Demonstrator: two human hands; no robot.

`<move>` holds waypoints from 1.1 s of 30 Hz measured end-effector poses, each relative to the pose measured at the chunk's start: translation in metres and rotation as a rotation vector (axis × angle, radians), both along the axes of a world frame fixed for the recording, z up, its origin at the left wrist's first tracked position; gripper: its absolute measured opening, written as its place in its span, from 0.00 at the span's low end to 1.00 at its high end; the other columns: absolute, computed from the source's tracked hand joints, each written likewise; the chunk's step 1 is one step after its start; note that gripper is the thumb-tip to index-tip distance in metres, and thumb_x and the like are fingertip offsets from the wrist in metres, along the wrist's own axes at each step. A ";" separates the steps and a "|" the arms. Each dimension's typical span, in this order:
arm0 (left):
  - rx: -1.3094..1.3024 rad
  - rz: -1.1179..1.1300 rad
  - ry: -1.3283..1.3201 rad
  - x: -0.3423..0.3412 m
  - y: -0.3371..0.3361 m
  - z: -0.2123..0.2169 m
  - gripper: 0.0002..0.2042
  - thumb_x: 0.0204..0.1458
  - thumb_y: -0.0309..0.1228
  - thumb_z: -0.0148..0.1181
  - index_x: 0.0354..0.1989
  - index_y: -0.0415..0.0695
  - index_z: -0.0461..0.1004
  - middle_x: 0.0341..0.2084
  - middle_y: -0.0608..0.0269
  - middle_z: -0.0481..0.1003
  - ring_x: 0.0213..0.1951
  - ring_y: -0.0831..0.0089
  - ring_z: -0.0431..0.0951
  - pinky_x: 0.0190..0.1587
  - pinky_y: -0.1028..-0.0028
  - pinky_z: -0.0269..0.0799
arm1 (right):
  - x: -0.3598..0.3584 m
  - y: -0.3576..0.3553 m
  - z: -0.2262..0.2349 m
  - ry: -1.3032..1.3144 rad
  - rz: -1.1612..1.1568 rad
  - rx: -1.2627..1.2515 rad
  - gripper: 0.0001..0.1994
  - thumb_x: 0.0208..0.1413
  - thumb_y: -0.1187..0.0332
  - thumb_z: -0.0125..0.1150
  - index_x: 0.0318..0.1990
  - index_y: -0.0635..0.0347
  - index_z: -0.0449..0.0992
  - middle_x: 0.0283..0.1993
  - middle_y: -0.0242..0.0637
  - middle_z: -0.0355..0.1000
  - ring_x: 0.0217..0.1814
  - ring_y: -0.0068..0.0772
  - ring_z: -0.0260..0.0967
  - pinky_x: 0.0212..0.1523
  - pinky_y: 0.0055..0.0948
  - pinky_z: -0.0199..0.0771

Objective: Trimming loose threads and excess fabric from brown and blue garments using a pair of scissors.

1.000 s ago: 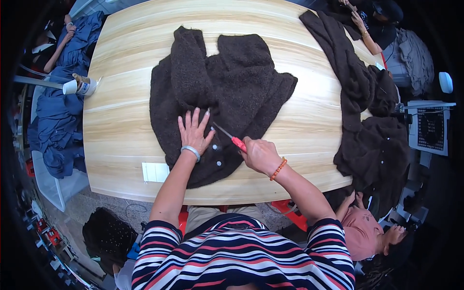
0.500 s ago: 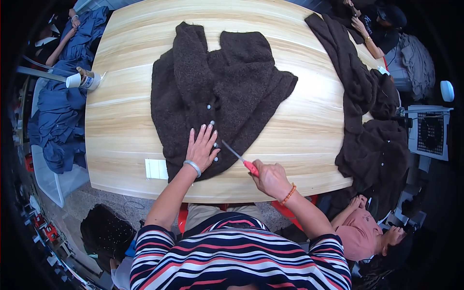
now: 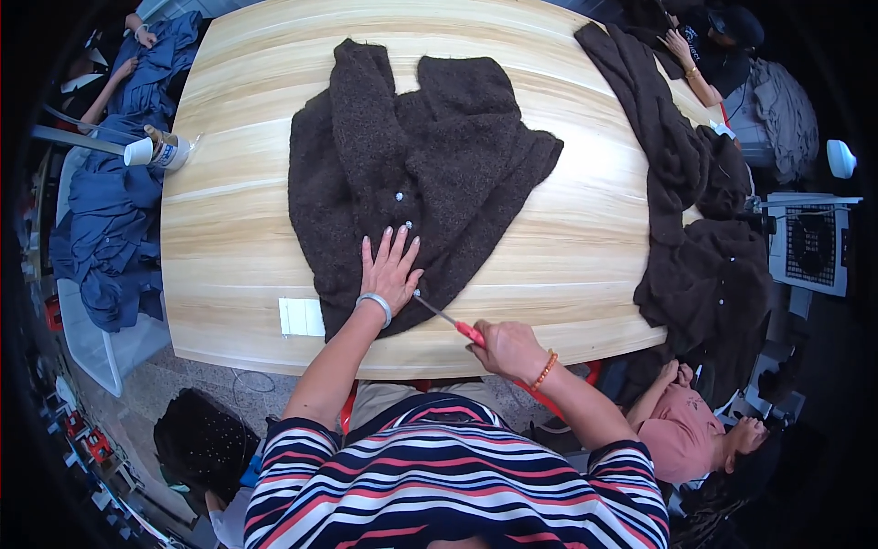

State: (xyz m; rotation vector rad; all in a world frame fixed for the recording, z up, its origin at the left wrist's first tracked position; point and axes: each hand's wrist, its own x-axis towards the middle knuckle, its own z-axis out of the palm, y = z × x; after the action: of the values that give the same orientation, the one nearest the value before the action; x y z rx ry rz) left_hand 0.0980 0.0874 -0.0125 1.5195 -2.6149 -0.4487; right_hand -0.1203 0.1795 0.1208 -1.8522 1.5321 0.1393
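Note:
A dark brown fuzzy knit cardigan (image 3: 457, 146) lies on the table in front of me, with small shiny buttons down its front edge. My left hand (image 3: 391, 274) rests flat on its lower front, fingers stretched out and apart, next to the buttons. In my right hand (image 3: 512, 349) is a tool with a red handle and a thin grey metal shaft (image 3: 434, 309); whether it is a pair of scissors seen edge-on cannot be made out. Its tip meets the cardigan by the lowest visible button (image 3: 417, 293), just right of my left thumb.
A white paper card (image 3: 302, 317) lies left of the cardigan on the wooden table (image 3: 229, 229). More brown knitwear (image 3: 677, 174) is heaped along the right edge, where co-workers sit. Blue garments (image 3: 114, 220) and a white cup (image 3: 139, 153) are at the left.
My left hand has slid slightly right and nearer. The tool's tip has come down and left to the lowest visible button. The cardigan's front edge has shifted a little.

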 end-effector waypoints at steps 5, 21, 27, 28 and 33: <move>-0.026 0.010 -0.004 -0.002 0.004 0.002 0.31 0.54 0.45 0.56 0.65 0.48 0.60 0.68 0.57 0.51 0.70 0.57 0.47 0.68 0.44 0.32 | 0.003 0.010 0.006 0.047 -0.069 0.075 0.11 0.55 0.61 0.57 0.37 0.59 0.72 0.21 0.48 0.73 0.25 0.51 0.74 0.28 0.45 0.73; -0.130 -0.089 0.015 0.002 -0.092 0.022 0.28 0.47 0.38 0.58 0.57 0.41 0.67 0.61 0.53 0.62 0.65 0.54 0.56 0.60 0.50 0.55 | 0.030 -0.054 0.017 0.102 -0.273 -0.040 0.11 0.55 0.61 0.56 0.40 0.59 0.72 0.25 0.51 0.74 0.30 0.54 0.74 0.33 0.50 0.72; 0.048 -0.178 -0.065 -0.009 -0.078 0.017 0.34 0.44 0.29 0.55 0.65 0.39 0.57 0.67 0.53 0.53 0.70 0.57 0.46 0.66 0.49 0.45 | 0.016 -0.035 0.012 0.146 -0.102 0.072 0.15 0.52 0.56 0.60 0.37 0.59 0.74 0.27 0.53 0.74 0.31 0.57 0.74 0.34 0.51 0.73; 0.005 -0.158 -0.056 -0.009 -0.072 0.008 0.35 0.45 0.30 0.55 0.66 0.40 0.56 0.68 0.53 0.51 0.71 0.57 0.44 0.67 0.49 0.43 | 0.012 -0.025 0.011 0.142 -0.041 0.104 0.16 0.51 0.54 0.60 0.37 0.59 0.74 0.27 0.52 0.75 0.31 0.57 0.74 0.34 0.51 0.73; -0.051 -0.094 0.083 -0.006 -0.068 -0.003 0.31 0.45 0.29 0.54 0.62 0.39 0.61 0.66 0.52 0.56 0.70 0.56 0.48 0.66 0.47 0.46 | 0.028 -0.019 0.028 0.152 -0.114 0.113 0.15 0.52 0.54 0.60 0.37 0.57 0.75 0.26 0.52 0.74 0.30 0.57 0.73 0.33 0.51 0.72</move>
State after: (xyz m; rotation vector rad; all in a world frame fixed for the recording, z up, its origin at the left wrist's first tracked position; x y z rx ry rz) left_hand 0.0919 0.0192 -0.0155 1.3381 -2.6203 -0.4388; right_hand -0.0921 0.1605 0.1491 -1.6944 1.6933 0.3125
